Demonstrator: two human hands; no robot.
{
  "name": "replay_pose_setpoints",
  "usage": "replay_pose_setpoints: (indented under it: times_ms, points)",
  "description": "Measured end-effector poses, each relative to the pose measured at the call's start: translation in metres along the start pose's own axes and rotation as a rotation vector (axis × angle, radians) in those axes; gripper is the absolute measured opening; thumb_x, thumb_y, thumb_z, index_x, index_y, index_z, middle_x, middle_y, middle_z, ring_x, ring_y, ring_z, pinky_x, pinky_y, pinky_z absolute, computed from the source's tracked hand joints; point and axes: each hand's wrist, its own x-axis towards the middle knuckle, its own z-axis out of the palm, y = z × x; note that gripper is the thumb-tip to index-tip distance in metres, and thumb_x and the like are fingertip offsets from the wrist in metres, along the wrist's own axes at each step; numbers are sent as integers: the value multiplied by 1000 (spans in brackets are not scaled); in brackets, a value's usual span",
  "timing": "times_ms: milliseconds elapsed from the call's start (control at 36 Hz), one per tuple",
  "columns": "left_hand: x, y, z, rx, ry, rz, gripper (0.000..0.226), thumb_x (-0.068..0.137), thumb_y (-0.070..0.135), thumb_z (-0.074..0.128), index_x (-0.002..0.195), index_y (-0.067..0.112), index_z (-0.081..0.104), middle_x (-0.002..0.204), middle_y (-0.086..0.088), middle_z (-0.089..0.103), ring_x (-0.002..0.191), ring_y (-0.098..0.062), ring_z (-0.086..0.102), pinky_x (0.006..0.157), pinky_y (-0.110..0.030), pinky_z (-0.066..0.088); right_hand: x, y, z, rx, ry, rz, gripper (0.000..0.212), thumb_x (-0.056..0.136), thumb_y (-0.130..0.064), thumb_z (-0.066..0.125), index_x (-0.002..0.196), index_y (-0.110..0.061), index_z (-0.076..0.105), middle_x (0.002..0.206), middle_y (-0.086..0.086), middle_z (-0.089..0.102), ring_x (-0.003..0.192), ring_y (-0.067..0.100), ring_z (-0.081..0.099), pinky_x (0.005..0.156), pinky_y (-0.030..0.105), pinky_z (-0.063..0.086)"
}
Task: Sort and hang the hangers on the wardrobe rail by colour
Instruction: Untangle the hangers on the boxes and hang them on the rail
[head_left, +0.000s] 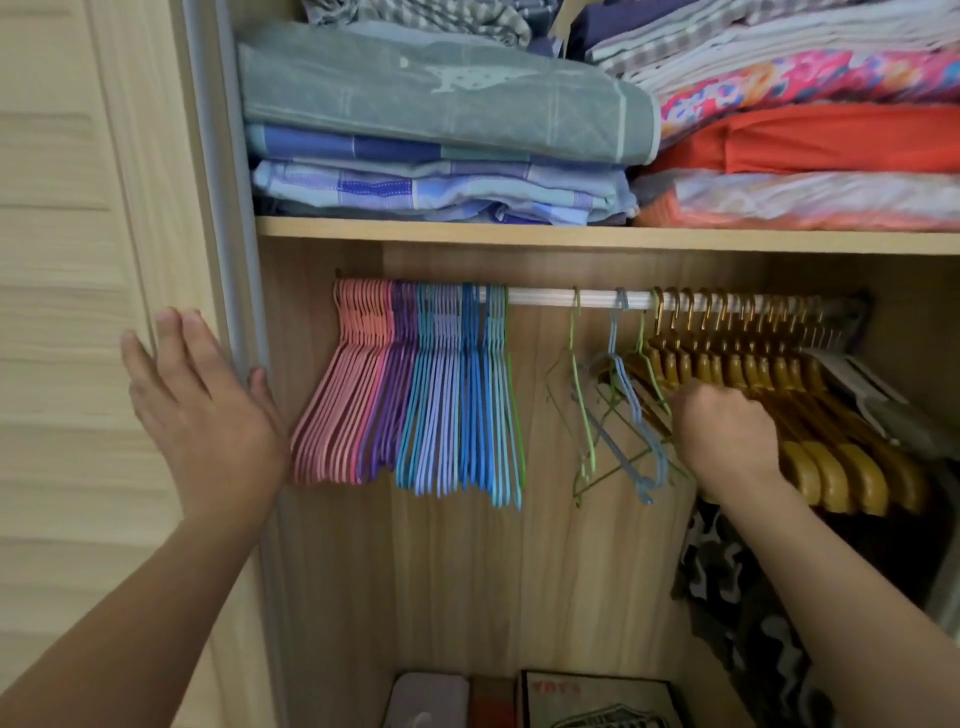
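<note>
A white wardrobe rail (550, 297) runs under the shelf. At its left end hang grouped wire hangers: pink hangers (345, 395), purple hangers (392, 384), then light blue and blue hangers (457, 405). In the middle hang a few loose hangers, green hangers (582, 415) and a pale blue hanger (631, 410), tangled together. Yellow wooden hangers (769, 374) fill the right side. My left hand (208, 410) rests flat on the wardrobe door edge, fingers straight. My right hand (724, 431) is curled among the loose and yellow hangers; what it grips is hidden.
A wooden shelf (571, 234) above the rail carries folded bedding (441, 104). A camouflage garment (743, 597) hangs low on the right. Boxes (597, 701) sit on the wardrobe floor. The sliding door (67, 260) stands on the left.
</note>
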Motion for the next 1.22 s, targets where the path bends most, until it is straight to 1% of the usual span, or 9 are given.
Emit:
replay_pose_setpoints:
  times_ms: [306,444,611,722,833,917,1000,1139,1222]
  points:
    - [-15,15,-25,-32,-163,-107,79,96,14,51,161,1,9,168,-26,9,153,-51,8,124,-59,9,-99,30,25,201,-16,76,27,99,-18,59,74,-12,62,61,2,57,49,23,55,44,27,41]
    - [-111,24,-55,-279,-229,-112,77,82,12,53,154,-2,28,153,-35,29,141,-50,30,121,-54,25,-172,28,42,279,-300,143,32,104,-35,48,83,-13,57,75,8,65,73,34,67,56,34,42]
    - [-300,42,-77,-412,-1098,-628,50,90,17,63,138,4,60,139,-21,57,125,-37,54,101,-38,43,-248,10,57,353,-654,83,31,108,-36,41,87,-18,55,73,-5,52,82,26,66,59,35,37]
    - [-393,24,-85,-261,-1524,-854,61,99,33,63,152,13,43,144,-13,57,116,-28,60,92,-29,45,-272,1,57,587,-867,34,40,105,-40,49,67,-30,42,67,-9,47,65,11,49,57,31,34]
    - [-415,-1,-95,-184,-1519,-867,74,92,27,75,155,13,39,139,-21,60,126,-35,60,92,-23,49,-271,0,40,851,-956,77,38,103,-43,51,77,-21,68,65,-4,54,58,2,49,57,23,37]
    - [-392,-8,-103,-281,-1459,-959,5,89,10,75,87,14,78,72,0,76,93,-20,74,78,-22,52,-262,4,26,1048,-968,209,39,104,-39,53,89,-9,74,87,12,69,71,12,62,49,10,42]
    - [-387,-18,-99,-306,-1431,-1055,45,92,17,73,48,21,68,46,8,62,84,-20,61,72,-37,44,-254,12,26,1134,-952,335,38,103,-41,54,90,-12,75,67,-12,58,58,4,49,47,15,39]
    - [-387,-17,-104,-372,-1523,-1090,44,103,15,59,63,12,77,57,-2,71,70,-25,64,51,-24,46,-246,30,37,1088,-910,341,37,102,-44,54,82,-23,77,72,-28,65,68,-6,51,71,24,41]
    - [-375,-11,-112,-424,-1627,-1133,56,82,50,81,89,-5,77,69,-13,75,64,-23,65,49,-17,49,-246,43,51,1107,-878,377,36,100,-46,56,78,-28,78,97,-14,72,82,1,56,77,28,44]
